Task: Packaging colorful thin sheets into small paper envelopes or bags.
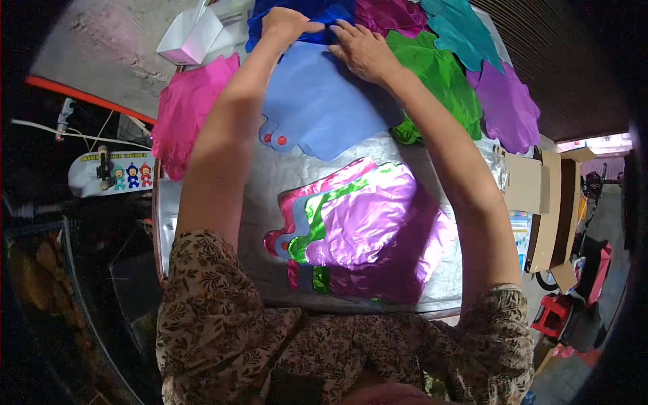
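Observation:
My left hand lies on a dark blue foil sheet at the far side of the table, its thumb stretched to the right and its other fingers partly hidden. Beside it, my right hand rests with spread fingers where the dark blue sheet meets a light blue foil sheet. That light blue sheet is flat, with a wavy near edge and two red dots at its left. Closer to me is a fanned stack of similar wavy-edged sheets in pink, light blue and green, with a shiny purple sheet on top.
Pink sheets hang at the table's left edge. Green, teal, magenta and violet sheets lie to the right. A white box stands at the far left, an open cardboard box at the right, and a red stool beyond.

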The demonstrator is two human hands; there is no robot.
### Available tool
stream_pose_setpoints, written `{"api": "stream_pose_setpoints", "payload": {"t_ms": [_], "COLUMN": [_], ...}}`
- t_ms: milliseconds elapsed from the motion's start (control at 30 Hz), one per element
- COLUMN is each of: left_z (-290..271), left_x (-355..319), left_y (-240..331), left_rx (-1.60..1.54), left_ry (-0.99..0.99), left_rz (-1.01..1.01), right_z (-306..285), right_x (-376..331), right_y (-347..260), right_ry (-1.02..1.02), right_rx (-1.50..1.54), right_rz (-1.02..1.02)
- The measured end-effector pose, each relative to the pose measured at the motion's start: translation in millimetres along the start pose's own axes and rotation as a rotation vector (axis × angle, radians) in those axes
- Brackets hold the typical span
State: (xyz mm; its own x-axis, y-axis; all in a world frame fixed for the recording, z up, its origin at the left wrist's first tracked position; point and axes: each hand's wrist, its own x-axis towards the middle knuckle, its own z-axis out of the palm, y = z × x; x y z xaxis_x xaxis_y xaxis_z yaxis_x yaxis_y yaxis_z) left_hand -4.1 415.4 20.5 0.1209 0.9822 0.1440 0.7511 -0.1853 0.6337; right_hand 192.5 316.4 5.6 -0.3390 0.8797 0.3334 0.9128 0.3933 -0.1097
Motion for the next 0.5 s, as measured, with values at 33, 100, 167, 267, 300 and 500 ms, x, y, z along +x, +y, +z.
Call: {"api": "stream_pose_setpoints", "payload": {"t_ms": [33,100,167,267,300,500], "left_z": [-2.0,-9.9,-43.9,-19.9,-10.7,-47.4], "left_x": [6.4,26.9,56.3,46.7,27.4,-8.4], "left_y": [-10.6,-38.4,-82.2,-62.2,-32.8,18.4], "left_rx": [-0.153,-0.304,-0.462,-0.523,-0.483,-0.193], "left_ry": [-0.018,-0.024,-0.092,-0.111,-0.053,0.016], "left_rz": [-0.038,-0.082,-0.223,-0.192,-0.097,0.004], "right_z": [0.5,-6.1,-10.7,5.5,8.6,24.7], "right_x": [-0.6,-3.4,7.4,4.0,3.3,33.8], "right_y": [-1.3,-7.9,-31.0,-19.1,-12.7,-43.8], "right_ry": [-0.002,-0.120,-0.156,-0.002,-0.011,-0.107], "right_rx": [0.004,-0.060,-0.074,-0.193,-0.207,-0.009], "right_rz": [-0.004,0.062,0.051,0.131,0.151,0.166]}}
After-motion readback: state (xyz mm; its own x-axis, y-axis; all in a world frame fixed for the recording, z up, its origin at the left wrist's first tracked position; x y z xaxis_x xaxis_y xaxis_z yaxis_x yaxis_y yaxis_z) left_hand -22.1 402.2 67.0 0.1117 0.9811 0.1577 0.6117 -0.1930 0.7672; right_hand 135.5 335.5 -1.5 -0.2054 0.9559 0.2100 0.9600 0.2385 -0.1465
